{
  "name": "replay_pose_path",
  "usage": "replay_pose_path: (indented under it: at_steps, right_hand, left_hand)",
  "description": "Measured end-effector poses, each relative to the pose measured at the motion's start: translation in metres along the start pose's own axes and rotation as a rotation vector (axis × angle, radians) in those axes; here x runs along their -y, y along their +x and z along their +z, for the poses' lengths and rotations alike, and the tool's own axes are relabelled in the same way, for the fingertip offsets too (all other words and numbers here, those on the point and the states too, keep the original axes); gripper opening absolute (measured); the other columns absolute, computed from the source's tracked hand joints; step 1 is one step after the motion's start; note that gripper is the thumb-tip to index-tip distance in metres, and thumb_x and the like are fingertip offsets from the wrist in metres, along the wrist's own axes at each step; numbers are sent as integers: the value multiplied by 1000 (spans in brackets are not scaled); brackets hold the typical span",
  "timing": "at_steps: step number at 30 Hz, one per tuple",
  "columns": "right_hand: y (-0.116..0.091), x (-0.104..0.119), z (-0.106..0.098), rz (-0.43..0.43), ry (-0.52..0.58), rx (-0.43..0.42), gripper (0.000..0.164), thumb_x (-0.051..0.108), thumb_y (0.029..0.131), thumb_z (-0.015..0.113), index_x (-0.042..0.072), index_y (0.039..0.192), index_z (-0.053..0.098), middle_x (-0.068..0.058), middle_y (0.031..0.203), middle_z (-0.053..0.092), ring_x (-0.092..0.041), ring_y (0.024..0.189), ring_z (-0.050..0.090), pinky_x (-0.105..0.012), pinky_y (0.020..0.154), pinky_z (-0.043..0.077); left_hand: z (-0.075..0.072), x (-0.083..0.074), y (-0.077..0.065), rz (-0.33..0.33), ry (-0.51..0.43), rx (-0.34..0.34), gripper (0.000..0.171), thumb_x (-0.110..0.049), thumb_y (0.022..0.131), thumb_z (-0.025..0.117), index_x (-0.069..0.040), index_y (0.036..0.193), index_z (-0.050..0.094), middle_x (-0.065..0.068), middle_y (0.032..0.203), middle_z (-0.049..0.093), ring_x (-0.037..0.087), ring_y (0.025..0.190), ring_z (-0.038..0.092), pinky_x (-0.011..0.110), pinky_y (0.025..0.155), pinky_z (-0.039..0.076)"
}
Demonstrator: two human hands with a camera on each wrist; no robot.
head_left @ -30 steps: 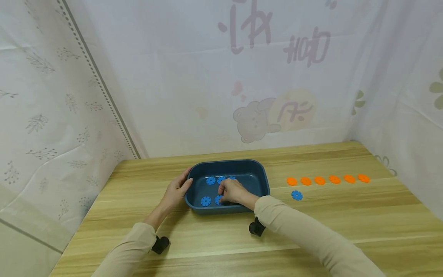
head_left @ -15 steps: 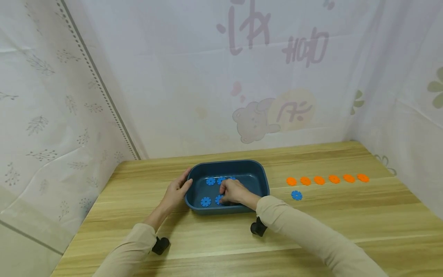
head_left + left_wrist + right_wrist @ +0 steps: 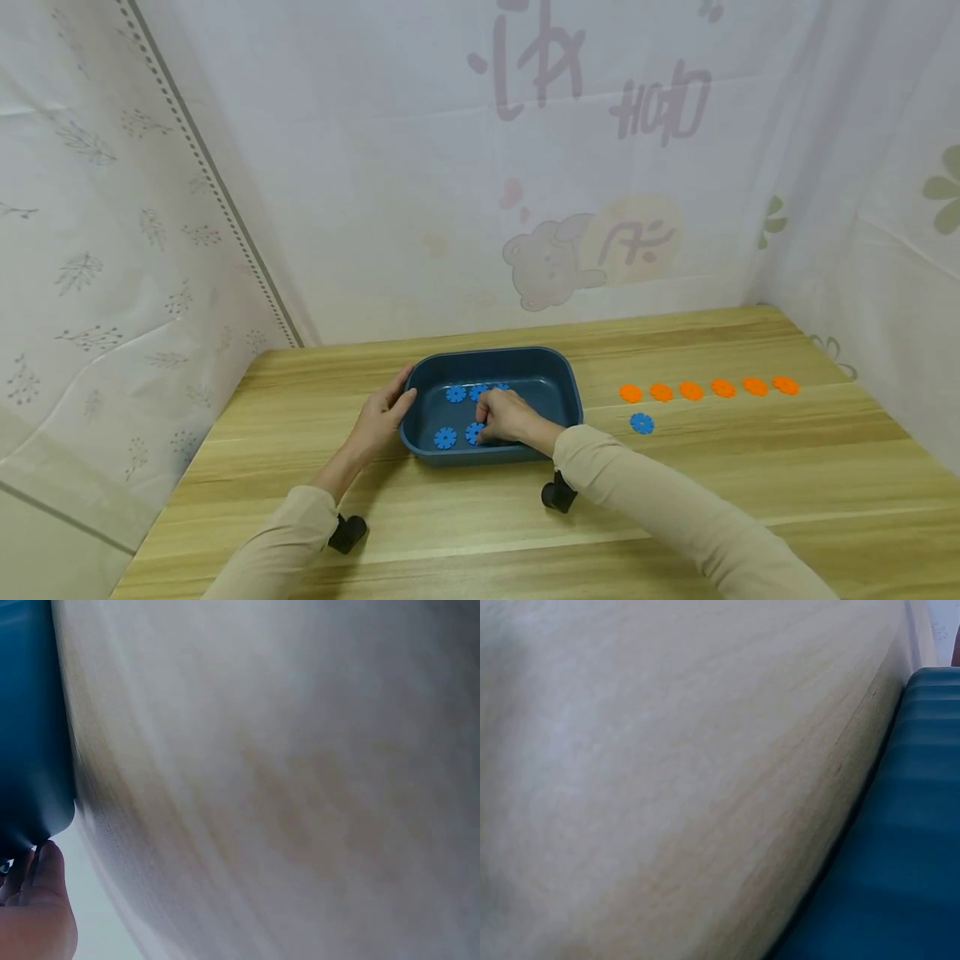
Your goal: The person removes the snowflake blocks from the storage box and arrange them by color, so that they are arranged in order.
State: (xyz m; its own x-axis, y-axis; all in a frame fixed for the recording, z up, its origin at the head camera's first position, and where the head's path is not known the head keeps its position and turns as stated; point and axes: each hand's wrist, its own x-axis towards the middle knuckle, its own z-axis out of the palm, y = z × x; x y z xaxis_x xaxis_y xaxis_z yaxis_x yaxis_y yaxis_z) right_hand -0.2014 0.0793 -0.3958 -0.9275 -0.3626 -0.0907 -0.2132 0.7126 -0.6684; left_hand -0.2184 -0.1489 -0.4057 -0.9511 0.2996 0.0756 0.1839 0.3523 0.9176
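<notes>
A deep blue rectangular tray (image 3: pixel 491 457) with rounded corners stands on the wooden table. My left hand (image 3: pixel 377 417) holds its left end, thumb at the rim and fingers along the outer wall; the left wrist view shows the fingertips at the wall (image 3: pixel 34 735). My right hand (image 3: pixel 507 417) reaches in over the near side, fingers bent down, and pinches the edge of a blue notched plastic disc (image 3: pixel 472 432) low in the tray. Left of that lies another blue disc (image 3: pixel 445 438). Several more, such as one disc (image 3: pixel 456 393), form a far row, partly hidden by the hand.
Right of the tray, several orange notched discs (image 3: pixel 691 390) lie in a row on the table (image 3: pixel 450 533). One blue disc (image 3: pixel 642 423) lies in front of the row's left end. A pale printed curtain (image 3: pixel 390 208) hangs behind the table.
Hardly anything differs: the right hand stays at the same disc in the near row and the left hand keeps its place on the tray. The head view shifts very slightly.
</notes>
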Motion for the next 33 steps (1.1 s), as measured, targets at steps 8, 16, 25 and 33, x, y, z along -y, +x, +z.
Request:
replay_pose_path:
  at_steps: [8,16,25,33]
  right_hand:
    - [-1,-1,0,3,38,-20,21,1,72,79,3,80,60,1,58,51,-10,49,49,-21,52,45]
    - [-3,-2,-1,-23,98,-33,17,-2,74,76,2,77,60,-1,61,56,-12,46,55,-22,47,49]
    - [-11,-4,-17,-7,259,-49,14,-2,80,70,2,81,57,-2,61,54,-12,47,53,-24,45,51]
    - [-29,-15,-46,-11,359,-96,12,1,84,68,-1,90,58,-10,68,59,-12,51,53,-34,52,55]
  left_hand:
    - [1,0,0,2,2,2,52,-16,102,42,0,148,24,16,154,23,30,142,21,41,113,24]
    - [2,-1,-2,-4,18,4,53,-18,102,41,-3,149,23,14,154,23,29,142,21,41,112,25]
    - [2,0,-1,-4,28,-8,52,-17,102,42,-3,148,25,14,154,24,29,142,22,42,112,26]
    - [0,1,-1,5,11,-1,52,-17,102,42,-3,149,24,15,154,23,30,142,21,42,112,25]
